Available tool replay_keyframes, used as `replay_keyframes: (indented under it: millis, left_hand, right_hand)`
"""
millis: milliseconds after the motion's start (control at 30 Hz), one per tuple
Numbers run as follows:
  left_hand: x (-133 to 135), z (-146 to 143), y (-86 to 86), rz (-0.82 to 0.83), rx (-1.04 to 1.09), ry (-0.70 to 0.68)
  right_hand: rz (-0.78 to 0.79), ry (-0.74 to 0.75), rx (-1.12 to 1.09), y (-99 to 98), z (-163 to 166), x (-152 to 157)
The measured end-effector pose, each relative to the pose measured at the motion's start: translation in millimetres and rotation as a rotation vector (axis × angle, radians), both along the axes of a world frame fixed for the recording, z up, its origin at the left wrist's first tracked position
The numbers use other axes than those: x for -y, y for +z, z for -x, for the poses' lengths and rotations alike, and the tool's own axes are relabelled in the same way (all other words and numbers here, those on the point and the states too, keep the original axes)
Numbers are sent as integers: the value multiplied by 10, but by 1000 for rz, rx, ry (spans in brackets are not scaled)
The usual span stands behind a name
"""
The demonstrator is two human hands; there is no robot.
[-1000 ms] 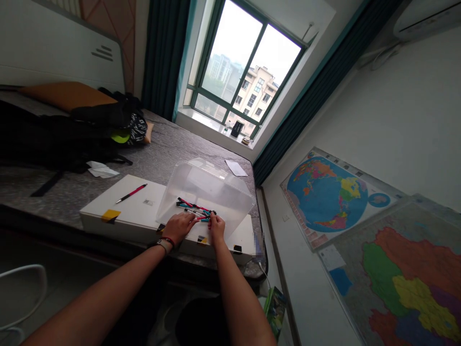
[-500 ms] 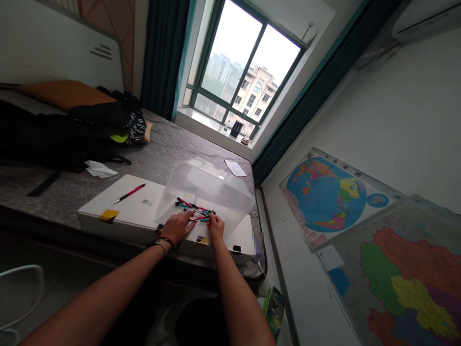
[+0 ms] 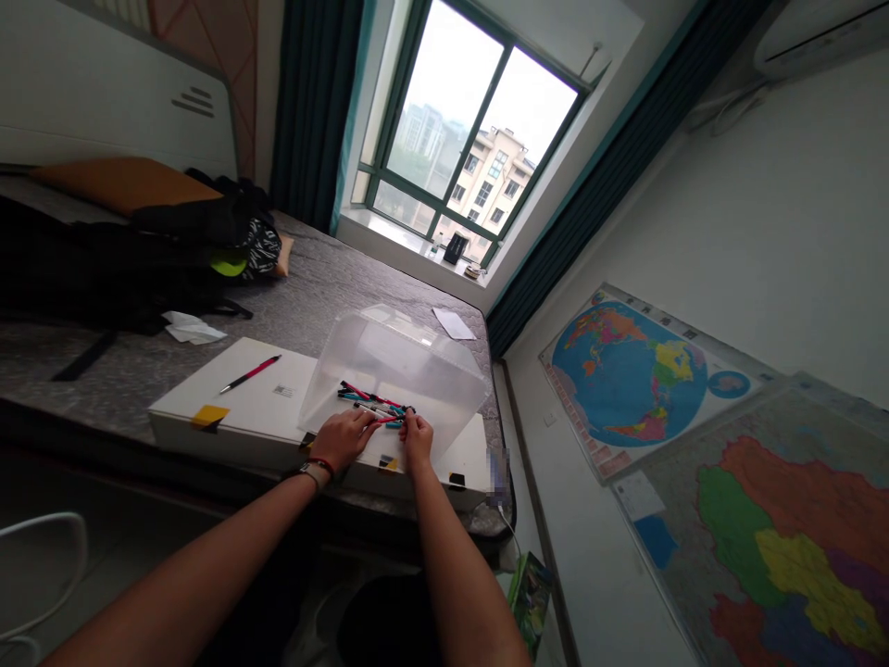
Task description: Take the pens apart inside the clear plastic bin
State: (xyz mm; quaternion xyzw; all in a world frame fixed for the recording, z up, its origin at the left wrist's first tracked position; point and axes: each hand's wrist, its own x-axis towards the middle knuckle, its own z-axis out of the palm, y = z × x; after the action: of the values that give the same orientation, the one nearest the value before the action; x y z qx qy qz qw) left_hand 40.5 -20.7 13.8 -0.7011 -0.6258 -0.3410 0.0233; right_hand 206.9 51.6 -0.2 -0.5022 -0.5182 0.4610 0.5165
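Inspecting from the head view: two bare hands work close together over loose pens, just clear of each other.
Left hand (image 3: pixel 344 440): thumb and fingertips appear pinched on one end of a red pen (image 3: pixel 387 421); a wristband (image 3: pixel 316 470) sits behind it.
Right hand (image 3: pixel 418 437): fingers curled together at the opposite end of that pen, beside other pen ends; whether they are clamped on it cannot be told.
Red pen: level, bridging the gap between the hands, at the near edge of the pen pile (image 3: pixel 375 396).
Pen pile: red, teal and black barrels crossing one another at the near side of a translucent bin (image 3: pixel 403 347); count not readable.
Translucent bin: standing on a white box (image 3: pixel 229 357), its near side apparently open.
Separate pen (image 3: pixel 250 374): red and black, lying diagonally on the white box, well left of the pile.
White box: resting on the mattress (image 3: pixel 316 269) near its front edge, with yellow-and-black tape (image 3: pixel 209 416) on its rim.
Risk, pens: in my judgement, a wrist or knuckle brushing the crossed barrels could set them rolling off the front.
Risk, grip: slim, smooth barrels could slip if pinched only at the tips.
Risk, bin: a forearm knock could shift it and scatter the pile.
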Motion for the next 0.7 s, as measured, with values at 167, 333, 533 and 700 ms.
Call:
replay_keyframes:
  millis: [167,333,533,700]
  left_hand:
    - [-26,2,-60,-5,-24,17]
    - [-66,8,-151,-9,-47,72]
    - [-65,18,-119,-12,-35,14]
    - [-45,5,-72,-2,-13,12]
  right_hand:
    - [0,13,-17,-27,-4,-10]
    - [-10,15,-38,-21,-1,-3]
    - [12,-6,-43,-32,5,-18]
    - [18,-7,-36,-30,6,-23]
